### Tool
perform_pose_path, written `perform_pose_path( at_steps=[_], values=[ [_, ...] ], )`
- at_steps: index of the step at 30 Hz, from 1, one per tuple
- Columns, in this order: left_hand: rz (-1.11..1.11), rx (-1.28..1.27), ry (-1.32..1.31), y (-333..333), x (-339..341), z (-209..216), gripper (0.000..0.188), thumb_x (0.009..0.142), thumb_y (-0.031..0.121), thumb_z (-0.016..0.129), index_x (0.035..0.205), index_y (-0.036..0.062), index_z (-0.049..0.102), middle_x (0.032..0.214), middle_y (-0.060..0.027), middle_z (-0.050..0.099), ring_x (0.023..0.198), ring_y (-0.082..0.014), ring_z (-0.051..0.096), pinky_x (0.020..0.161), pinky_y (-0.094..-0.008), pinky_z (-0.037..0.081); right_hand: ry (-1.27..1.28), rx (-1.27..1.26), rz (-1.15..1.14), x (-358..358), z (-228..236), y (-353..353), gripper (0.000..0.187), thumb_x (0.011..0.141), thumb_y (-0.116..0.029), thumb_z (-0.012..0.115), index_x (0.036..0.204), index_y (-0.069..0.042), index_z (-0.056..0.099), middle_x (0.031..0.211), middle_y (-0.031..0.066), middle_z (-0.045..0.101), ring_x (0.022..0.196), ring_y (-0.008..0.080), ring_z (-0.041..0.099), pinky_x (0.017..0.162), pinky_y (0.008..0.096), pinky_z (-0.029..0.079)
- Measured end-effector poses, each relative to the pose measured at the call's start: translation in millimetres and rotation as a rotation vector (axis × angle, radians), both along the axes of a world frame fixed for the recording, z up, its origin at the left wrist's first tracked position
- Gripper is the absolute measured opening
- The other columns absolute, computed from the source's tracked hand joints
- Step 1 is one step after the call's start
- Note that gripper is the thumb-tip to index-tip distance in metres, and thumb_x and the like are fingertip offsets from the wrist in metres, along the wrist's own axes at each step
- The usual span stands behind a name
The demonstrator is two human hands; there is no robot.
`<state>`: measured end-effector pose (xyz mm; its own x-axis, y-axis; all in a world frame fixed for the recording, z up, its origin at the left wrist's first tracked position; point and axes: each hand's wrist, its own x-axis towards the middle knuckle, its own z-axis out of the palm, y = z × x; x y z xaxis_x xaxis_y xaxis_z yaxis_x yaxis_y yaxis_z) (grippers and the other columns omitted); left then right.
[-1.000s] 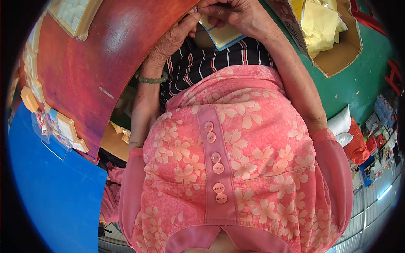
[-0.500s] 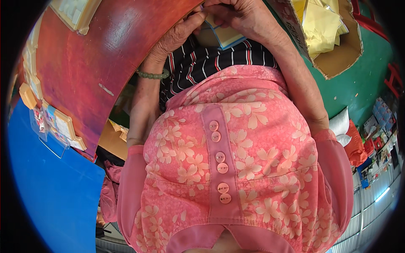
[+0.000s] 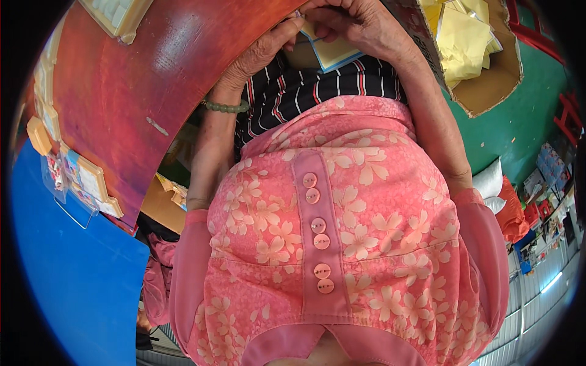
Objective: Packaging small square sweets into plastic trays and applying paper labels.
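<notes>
At the top edge, over my lap, both hands come close together by the rim of the red-brown table (image 3: 171, 79). My left hand (image 3: 265, 50), with a green bead bracelet at the wrist, has its fingers closed at a small thing too hidden to name. My right hand (image 3: 360, 27) has curled fingers meeting the left fingertips; what they pinch is partly cut off by the picture's edge. Below the right fingers, a pale yellow sheet with a blue border (image 3: 334, 56) lies over the striped dark cloth (image 3: 329, 82) on my lap.
Right of my hands stands an open cardboard box (image 3: 488, 91) holding yellow papers (image 3: 465, 46). A cream tray with white pieces (image 3: 117, 15) is on the table's far left. Cream cases (image 3: 91, 180) line the table's left edge beside a blue surface (image 3: 73, 274).
My right fingers have shifted slightly, baring a bit more of the yellow sheet. Both hands stay close together at the top edge.
</notes>
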<state>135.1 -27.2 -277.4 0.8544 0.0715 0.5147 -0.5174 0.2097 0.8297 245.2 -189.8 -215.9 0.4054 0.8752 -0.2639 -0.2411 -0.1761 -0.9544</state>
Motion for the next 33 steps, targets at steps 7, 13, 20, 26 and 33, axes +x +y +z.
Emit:
perform_pose_path(
  at_steps=[7,13,20,26,33],
  values=[
    [-0.005,0.317,0.758,12.6,-14.8,19.7,0.016,0.093,0.020,0.054,0.091,0.0050,0.060,0.072,0.0012,0.057,0.064,-0.0063,0.053,0.061,-0.0208,0.045,0.026,-0.149,-0.011,-3.8,14.4,9.9,0.018,0.087,-0.003,0.061,0.104,0.003,0.064,0.090,0.0079,0.068,0.079,0.0124,0.063,0.069,0.0260,0.053],
    [-0.056,0.184,0.794,3.3,-5.3,44.0,0.016,0.092,0.019,0.057,0.096,0.0045,0.061,0.077,-0.0012,0.060,0.065,-0.0090,0.055,0.061,-0.0236,0.047,0.487,0.099,-0.170,-3.6,-20.1,5.6,0.018,0.086,0.002,0.060,0.103,0.001,0.065,0.092,0.0060,0.068,0.076,0.0114,0.062,0.066,0.0241,0.052],
    [0.166,0.184,0.763,0.9,-12.3,37.4,0.009,0.084,0.009,0.066,0.087,0.0012,0.064,0.077,-0.0045,0.063,0.063,-0.0111,0.057,0.055,-0.0243,0.047,-0.074,0.024,-0.067,-5.0,-5.0,6.4,0.017,0.089,0.003,0.052,0.097,-0.002,0.065,0.081,-0.0016,0.063,0.067,0.0066,0.054,0.056,0.0199,0.041],
    [-0.125,0.112,0.840,15.7,-14.1,3.4,0.020,0.094,0.025,0.054,0.089,0.0062,0.058,0.072,0.0010,0.057,0.065,-0.0067,0.054,0.064,-0.0217,0.047,0.471,0.074,-0.173,-5.1,-23.4,6.2,0.016,0.091,-0.004,0.051,0.099,-0.004,0.066,0.074,-0.0048,0.059,0.059,0.0056,0.048,0.052,0.0172,0.034],
    [-0.060,0.121,0.827,10.6,-14.3,11.4,0.019,0.093,0.023,0.055,0.082,0.0068,0.056,0.068,0.0007,0.056,0.063,-0.0073,0.053,0.062,-0.0221,0.045,-0.260,-0.081,-0.230,-2.4,2.0,-11.0,0.010,0.089,-0.006,0.056,0.089,-0.001,0.064,0.070,-0.0060,0.054,0.054,0.0053,0.041,0.050,0.0203,0.034]
  ],
)
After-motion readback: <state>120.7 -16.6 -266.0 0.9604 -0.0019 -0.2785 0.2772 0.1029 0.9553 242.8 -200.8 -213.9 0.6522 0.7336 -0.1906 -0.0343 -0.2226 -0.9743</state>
